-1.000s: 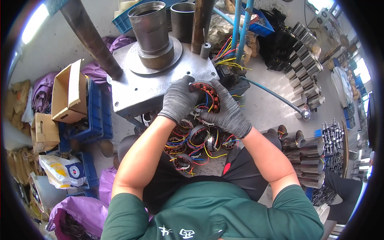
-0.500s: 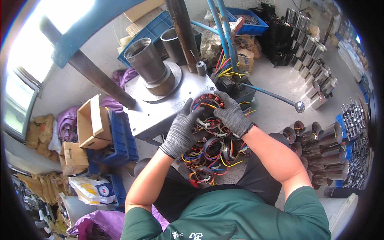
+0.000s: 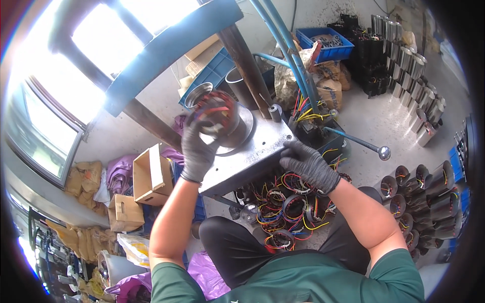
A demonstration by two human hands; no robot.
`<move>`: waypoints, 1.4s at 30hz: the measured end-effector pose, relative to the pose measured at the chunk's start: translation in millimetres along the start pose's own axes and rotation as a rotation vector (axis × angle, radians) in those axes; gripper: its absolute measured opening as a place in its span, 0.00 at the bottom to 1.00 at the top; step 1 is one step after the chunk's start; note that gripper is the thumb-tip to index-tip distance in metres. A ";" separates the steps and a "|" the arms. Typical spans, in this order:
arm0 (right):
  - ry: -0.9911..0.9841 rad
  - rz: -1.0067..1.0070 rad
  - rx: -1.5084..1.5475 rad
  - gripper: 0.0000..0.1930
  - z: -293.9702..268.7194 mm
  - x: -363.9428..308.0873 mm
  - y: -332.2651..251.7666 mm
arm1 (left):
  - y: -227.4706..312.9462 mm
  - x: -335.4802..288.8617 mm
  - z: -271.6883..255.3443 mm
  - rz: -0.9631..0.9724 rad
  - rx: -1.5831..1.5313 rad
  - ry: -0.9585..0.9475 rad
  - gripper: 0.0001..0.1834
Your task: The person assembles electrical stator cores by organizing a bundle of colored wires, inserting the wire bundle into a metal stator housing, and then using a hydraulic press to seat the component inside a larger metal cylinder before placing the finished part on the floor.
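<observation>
In a grey glove, my left hand (image 3: 198, 151) grips a wound motor stator (image 3: 218, 112), blurred by motion, with red and copper-coloured windings. It is raised in front of the steel cylinder (image 3: 200, 91) standing on the press plate (image 3: 237, 165), and hides much of that cylinder. My right hand (image 3: 310, 165), gloved alike, hovers by the plate's right front edge. Its fingers are partly bent and apart, with nothing visible in them. Below the plate, between my knees, lies a pile of stators (image 3: 294, 206) with red, yellow and blue wires.
A blue press beam (image 3: 174, 48) on dark posts (image 3: 247, 70) spans the plate. To the right a blue lever (image 3: 356, 140) with a ball end sticks out. Metal cylinder housings (image 3: 424, 187) stand at right. Cardboard boxes (image 3: 151, 174) sit at left, and a blue crate (image 3: 326, 43) behind.
My left hand has lifted a stator from above the pile up and left to the steel cylinder. My right hand has let go of it and stays near the plate edge. The view has shifted.
</observation>
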State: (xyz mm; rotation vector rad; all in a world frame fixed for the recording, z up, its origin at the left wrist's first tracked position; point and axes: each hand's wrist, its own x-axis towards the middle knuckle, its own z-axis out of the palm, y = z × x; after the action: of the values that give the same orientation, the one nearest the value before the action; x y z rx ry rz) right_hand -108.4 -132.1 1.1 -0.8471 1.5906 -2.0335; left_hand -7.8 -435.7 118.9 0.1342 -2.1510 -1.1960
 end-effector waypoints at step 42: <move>-0.699 -0.101 -0.994 0.31 16.5 -13.7 -1.3 | -21.3 147.0 -45.5 -0.253 0.203 -0.080 0.21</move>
State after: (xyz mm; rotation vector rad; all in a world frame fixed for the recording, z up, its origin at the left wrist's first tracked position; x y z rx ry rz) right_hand -87.1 -134.4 2.1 -1.7357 2.0504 -0.6847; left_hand -99.2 -537.8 191.9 0.4669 -2.3772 -1.1322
